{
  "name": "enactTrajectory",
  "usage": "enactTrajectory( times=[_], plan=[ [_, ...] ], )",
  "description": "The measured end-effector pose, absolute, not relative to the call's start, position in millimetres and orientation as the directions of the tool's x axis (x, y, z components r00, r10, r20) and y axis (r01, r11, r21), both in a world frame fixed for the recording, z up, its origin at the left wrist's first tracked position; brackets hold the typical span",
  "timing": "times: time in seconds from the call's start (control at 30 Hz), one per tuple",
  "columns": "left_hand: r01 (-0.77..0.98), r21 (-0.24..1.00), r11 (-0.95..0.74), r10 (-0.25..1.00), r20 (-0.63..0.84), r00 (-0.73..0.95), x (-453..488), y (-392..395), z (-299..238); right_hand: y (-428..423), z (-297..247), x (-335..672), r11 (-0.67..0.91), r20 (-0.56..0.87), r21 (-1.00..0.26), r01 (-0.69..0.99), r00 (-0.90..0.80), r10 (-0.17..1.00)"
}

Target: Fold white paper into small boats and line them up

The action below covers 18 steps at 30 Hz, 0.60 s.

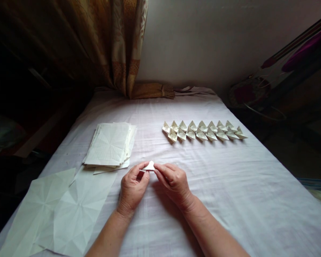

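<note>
Dim room, pale wall (216, 43) at the back, patterned brown curtain (123, 46) hanging at the far left corner. A bed (256, 200) with a pale sheet carries everything.

Far left on the bed: stack of creased paper sheets (109, 144), slightly fanned. Faint ruling on the top sheet, too small to read. Near left corner: loose creased sheets (56, 210) lying flat and overlapping.

Far right: row of folded paper pieces (203, 131), two tight lines, points up, pieces touching each other.

Left hand (132, 189): grip closed, thumb and forefinger pinched on the left end of the small folded paper piece (149, 166), other fingers curled under.

Right hand (173, 182): grip also closed, fingertips clamped on the right end of the same piece, knuckles up.

The piece is white, triangular, held between the two grips just above the sheet, near the middle of the bed. It sits just right of the stack's near corner and well apart from the row. Both forearms come in from the bottom edge, wrists low over the sheet.
</note>
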<state>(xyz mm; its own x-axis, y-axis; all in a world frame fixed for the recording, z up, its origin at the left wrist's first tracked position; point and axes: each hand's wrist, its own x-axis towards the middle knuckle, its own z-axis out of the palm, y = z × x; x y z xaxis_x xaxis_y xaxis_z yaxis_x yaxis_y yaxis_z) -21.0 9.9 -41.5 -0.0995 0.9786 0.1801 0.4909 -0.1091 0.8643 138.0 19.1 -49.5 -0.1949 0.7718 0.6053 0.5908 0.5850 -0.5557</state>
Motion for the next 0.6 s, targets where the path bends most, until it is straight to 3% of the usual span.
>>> enactTrajectory(
  times=[0.33, 0.6],
  plan=[
    [0.655, 0.755, -0.042, 0.971, 0.187, -0.153, -17.6, 7.7, -41.5, 16.4, -44.4, 135.7, 0.637, 0.658, -0.45, 0.626, -0.249, 0.71],
    [0.695, 0.669, -0.264, 0.929, 0.37, -0.003, -20.6, 5.4, -46.5, 16.5, -44.3, 135.5, 0.62, 0.639, -0.499, 0.605, -0.227, 0.735]
  ],
)
